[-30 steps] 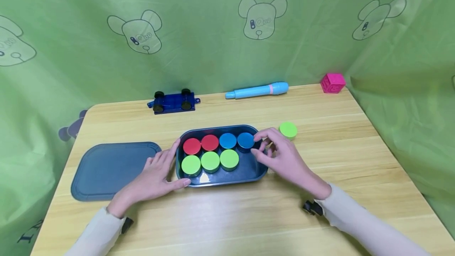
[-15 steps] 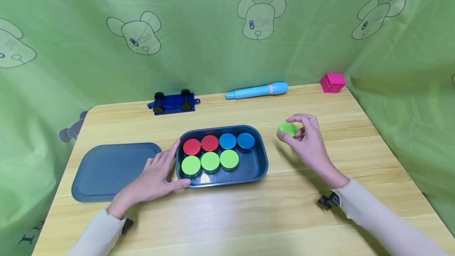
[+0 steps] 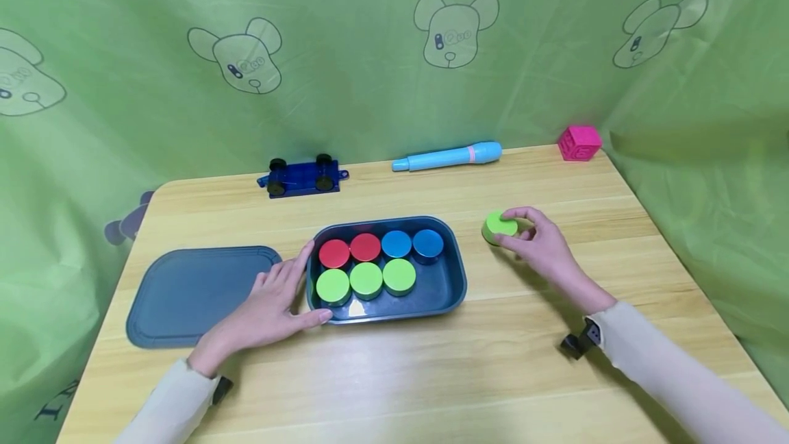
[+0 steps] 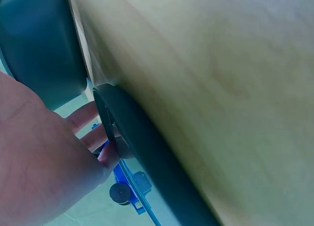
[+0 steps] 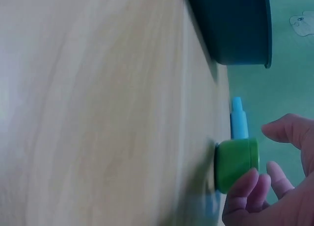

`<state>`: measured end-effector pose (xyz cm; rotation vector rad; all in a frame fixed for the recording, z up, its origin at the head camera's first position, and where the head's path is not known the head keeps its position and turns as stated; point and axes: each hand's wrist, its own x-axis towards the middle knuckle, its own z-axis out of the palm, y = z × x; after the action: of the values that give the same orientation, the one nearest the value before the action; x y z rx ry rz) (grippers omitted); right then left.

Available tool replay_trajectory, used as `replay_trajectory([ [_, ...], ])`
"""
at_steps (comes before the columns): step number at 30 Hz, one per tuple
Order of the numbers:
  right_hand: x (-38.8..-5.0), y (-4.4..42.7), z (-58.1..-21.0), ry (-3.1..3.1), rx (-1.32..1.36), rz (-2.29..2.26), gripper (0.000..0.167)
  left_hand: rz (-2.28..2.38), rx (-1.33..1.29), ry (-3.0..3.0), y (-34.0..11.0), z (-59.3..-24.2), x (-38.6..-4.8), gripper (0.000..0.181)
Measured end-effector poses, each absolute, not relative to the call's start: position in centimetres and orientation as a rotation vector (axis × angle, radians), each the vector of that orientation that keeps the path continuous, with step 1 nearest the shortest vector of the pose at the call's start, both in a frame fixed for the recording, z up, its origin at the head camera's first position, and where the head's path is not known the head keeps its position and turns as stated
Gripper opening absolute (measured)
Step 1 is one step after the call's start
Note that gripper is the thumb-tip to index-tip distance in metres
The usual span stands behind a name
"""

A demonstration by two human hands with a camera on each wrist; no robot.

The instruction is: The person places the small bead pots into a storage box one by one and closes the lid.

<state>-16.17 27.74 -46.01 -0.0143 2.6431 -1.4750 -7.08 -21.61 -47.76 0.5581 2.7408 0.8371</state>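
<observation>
A dark blue box (image 3: 440, 297) holds two red tubs (image 3: 335, 253), two blue tubs (image 3: 396, 244) and three green tubs (image 3: 399, 275), all small and round. My left hand (image 3: 271, 310) rests against the box's left end, thumb at the near corner and forefinger at the far one. Outside the box on the right, one more green tub (image 3: 496, 228) stands upright on the table. My right hand (image 3: 542, 247) is around its right side with loosely bent fingers. In the right wrist view the thumb (image 5: 284, 129) is apart from this tub (image 5: 234, 162), while the fingertips (image 5: 245, 184) overlap it.
The box's flat lid (image 3: 194, 293) lies left, partly behind my left hand. Along the table's back edge are a blue toy wagon chassis (image 3: 302, 178) with black wheels, a light blue pen-shaped toy (image 3: 446, 157) and a pink cube (image 3: 579, 143). A green curtain hangs behind.
My right hand has left the blue tub at the box's right end and moved right to the loose green tub, then shifted slightly right around it. My left hand stays put.
</observation>
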Motion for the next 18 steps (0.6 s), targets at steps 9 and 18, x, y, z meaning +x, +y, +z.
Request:
replay_trajectory([
  [9, -16.41, 28.0, -46.19, 2.575, -0.014, -1.443, 0.055, 0.838, 0.568, 2.739, -21.62, -47.78, -7.2, 0.117],
  [18, -16.07, 27.96, -46.43, 2.7, -0.077, -1.402, 0.049, 0.835, 0.563, 2.74, -21.57, -47.67, -7.11, 0.117],
])
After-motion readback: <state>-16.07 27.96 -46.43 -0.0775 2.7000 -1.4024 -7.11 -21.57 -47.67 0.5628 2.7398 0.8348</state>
